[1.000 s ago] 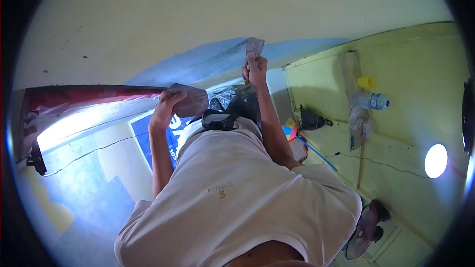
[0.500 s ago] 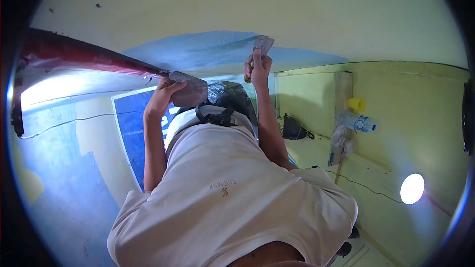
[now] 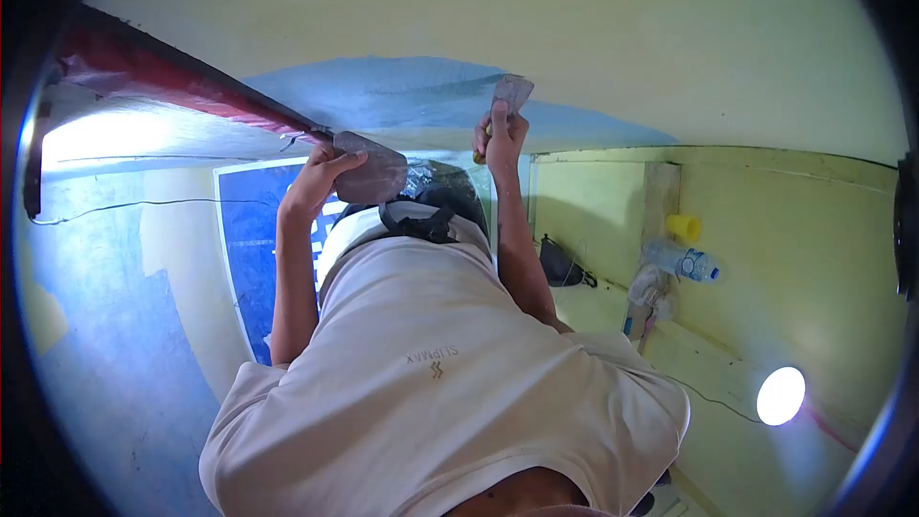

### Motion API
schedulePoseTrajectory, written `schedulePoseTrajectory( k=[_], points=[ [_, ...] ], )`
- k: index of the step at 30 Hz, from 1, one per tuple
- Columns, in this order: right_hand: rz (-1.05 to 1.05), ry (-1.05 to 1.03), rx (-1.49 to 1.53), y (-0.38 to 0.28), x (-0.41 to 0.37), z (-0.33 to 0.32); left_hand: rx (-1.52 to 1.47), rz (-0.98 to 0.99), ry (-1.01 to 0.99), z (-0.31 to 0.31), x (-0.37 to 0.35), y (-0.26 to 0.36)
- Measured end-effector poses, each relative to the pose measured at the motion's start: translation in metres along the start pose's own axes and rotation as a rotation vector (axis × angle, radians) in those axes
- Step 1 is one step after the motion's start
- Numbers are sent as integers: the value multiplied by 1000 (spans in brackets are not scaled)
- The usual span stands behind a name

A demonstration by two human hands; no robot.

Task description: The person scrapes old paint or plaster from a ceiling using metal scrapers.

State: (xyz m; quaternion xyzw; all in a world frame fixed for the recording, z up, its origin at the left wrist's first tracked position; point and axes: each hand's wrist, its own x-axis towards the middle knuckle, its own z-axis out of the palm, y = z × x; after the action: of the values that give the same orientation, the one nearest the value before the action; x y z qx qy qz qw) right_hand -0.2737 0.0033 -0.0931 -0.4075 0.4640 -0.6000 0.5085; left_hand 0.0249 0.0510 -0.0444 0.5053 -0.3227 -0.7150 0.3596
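Observation:
My right hand (image 3: 500,139) is raised and gripping the handle of a putty knife (image 3: 512,93). The grey blade touches the edge of a blue patch (image 3: 383,96) on the pale painted surface ahead. My left hand (image 3: 311,182) holds a flat grey plate (image 3: 375,172) smeared with filler, level with my right hand and to its left. Next to the plate ends a red strip (image 3: 172,81). My white T-shirt (image 3: 440,373) fills the lower middle, with a black pouch (image 3: 421,222) beyond it.
A yellow-green surface on the right has a plastic water bottle (image 3: 682,261), a yellow cup (image 3: 683,227), a black bag (image 3: 560,263) and a thin cable (image 3: 708,400). A bright round lamp (image 3: 780,395) glares at the lower right. A blue board (image 3: 251,258) stands at the left.
The view has swung, so the red strip now slants higher on the left. Both hands keep their hold, and the putty knife has shifted slightly right along the blue patch.

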Motion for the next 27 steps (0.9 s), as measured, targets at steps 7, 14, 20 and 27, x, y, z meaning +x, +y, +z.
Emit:
schedulePoseTrajectory(
  k=[7, 14, 20, 27],
  points=[
    [14, -34, -58, 7, 0, -7, 47, -32, 9, -6, 13, -14],
    [54, -20, -60, 12, 0, -10, 71, 24, 135, 11, 21, -27],
    [118, -40, -13, 23, -2, -10, 57, 41, 59, 24, 18, -24],
    [36, -116, -63, 7, 8, -15, 40, -9, 33, 46, 18, -13]
  ],
)
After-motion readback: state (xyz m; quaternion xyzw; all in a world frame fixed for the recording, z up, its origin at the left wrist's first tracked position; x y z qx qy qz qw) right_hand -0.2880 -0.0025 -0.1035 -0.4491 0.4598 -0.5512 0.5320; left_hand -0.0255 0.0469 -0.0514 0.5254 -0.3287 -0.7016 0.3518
